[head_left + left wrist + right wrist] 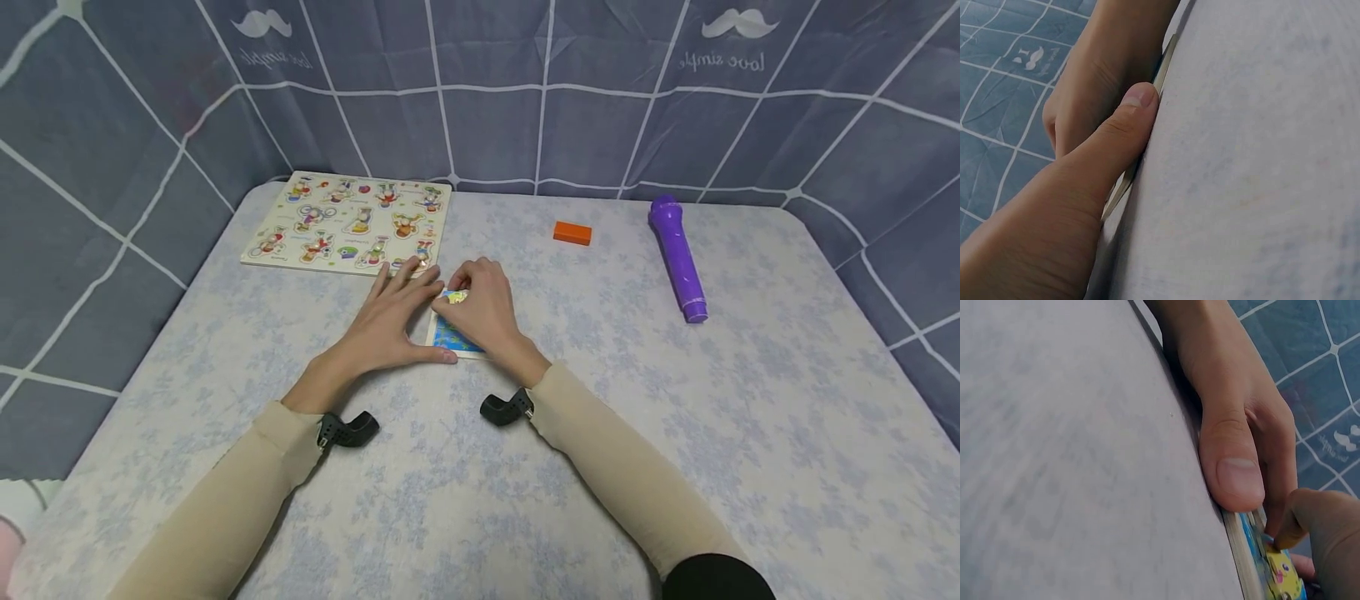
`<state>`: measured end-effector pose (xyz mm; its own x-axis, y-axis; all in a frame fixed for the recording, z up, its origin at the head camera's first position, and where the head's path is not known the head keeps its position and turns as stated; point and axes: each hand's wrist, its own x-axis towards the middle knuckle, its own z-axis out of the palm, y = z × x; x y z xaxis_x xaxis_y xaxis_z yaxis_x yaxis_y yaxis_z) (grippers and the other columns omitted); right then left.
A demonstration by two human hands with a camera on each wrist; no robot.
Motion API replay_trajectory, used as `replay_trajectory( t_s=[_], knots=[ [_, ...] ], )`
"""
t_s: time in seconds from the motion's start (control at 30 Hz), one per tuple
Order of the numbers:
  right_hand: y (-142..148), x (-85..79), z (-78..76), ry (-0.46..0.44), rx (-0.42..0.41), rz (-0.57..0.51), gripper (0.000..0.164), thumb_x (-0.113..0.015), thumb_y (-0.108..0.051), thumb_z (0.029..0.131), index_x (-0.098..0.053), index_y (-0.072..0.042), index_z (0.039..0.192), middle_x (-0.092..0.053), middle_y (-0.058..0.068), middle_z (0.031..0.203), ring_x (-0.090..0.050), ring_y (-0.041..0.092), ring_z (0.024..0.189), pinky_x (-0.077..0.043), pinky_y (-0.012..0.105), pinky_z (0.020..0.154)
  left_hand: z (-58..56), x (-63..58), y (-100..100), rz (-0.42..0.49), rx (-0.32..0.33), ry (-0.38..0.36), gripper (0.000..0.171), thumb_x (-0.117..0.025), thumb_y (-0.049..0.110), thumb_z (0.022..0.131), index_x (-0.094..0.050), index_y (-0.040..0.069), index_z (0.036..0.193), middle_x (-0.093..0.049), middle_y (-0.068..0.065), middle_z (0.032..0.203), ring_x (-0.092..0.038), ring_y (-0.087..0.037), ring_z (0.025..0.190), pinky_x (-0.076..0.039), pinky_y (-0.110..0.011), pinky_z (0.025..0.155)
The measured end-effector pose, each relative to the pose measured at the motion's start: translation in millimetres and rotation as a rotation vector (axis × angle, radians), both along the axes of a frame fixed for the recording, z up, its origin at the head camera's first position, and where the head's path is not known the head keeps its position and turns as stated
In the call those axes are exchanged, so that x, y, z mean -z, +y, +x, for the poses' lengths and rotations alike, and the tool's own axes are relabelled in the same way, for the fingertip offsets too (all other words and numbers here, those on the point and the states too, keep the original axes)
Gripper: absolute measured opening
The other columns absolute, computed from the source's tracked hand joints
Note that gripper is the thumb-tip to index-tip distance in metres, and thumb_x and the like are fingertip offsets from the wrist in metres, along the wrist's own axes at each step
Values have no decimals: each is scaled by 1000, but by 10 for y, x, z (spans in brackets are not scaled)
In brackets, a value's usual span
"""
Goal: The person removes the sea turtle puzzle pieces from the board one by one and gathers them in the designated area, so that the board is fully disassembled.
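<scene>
A small, thin wooden puzzle board (448,337) with a blue picture lies flat on the table between both hands. My left hand (384,327) is spread along its left side, the thumb straight against the near edge. In the left wrist view that thumb (1138,103) rests at the board's pale wooden edge (1164,65). My right hand (483,307) bends over the board with curled fingers, and its thumb and fingertips pinch at a yellow puzzle piece (1282,574). Much of the board is hidden beneath the right hand.
Behind the left hand lies a larger cream puzzle board (337,221) with cartoon animals. An orange block (572,233) sits farther back, and a purple microphone-shaped stick (678,258) lies to the right. Grey checked cloth (495,133) hangs behind the table (585,517).
</scene>
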<state>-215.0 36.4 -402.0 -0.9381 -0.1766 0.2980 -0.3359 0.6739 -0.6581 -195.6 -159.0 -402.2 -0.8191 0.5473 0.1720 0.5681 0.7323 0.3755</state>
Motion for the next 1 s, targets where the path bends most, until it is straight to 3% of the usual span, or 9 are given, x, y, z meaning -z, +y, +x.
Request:
replay_trajectory(
  t_s=[0.37,0.53,0.73,1.0],
  knots=[
    [149,-28,96,-31,-93,-157,13,-77,-16,90,-73,-10,100,-72,6,97,-63,23,98,-49,42,96,-9,-2,-15,-22,25,38,112,-82,70,78,-44,5,160,-33,-12,172,-9,-34,165,3,-50,134],
    [188,-9,122,-35,-111,-217,10,-77,-15,94,-73,-11,102,-74,5,96,-71,20,99,-56,38,100,9,-14,-2,-4,47,120,111,-85,70,74,-52,0,154,-41,-16,166,-17,-36,163,-3,-50,134],
    [226,16,123,-50,-112,-308,7,-77,-16,97,-75,-13,103,-75,3,94,-73,17,95,-58,36,101,25,-22,25,25,60,208,101,-86,71,71,-66,1,141,-61,-14,147,-36,-35,151,-16,-55,132],
    [224,13,97,-94,-105,-350,6,-76,-18,99,-76,-15,104,-76,2,95,-74,17,100,-56,36,104,26,-33,11,50,74,217,97,-88,68,72,-68,-1,138,-65,-15,145,-39,-37,150,-19,-58,130]
  ],
)
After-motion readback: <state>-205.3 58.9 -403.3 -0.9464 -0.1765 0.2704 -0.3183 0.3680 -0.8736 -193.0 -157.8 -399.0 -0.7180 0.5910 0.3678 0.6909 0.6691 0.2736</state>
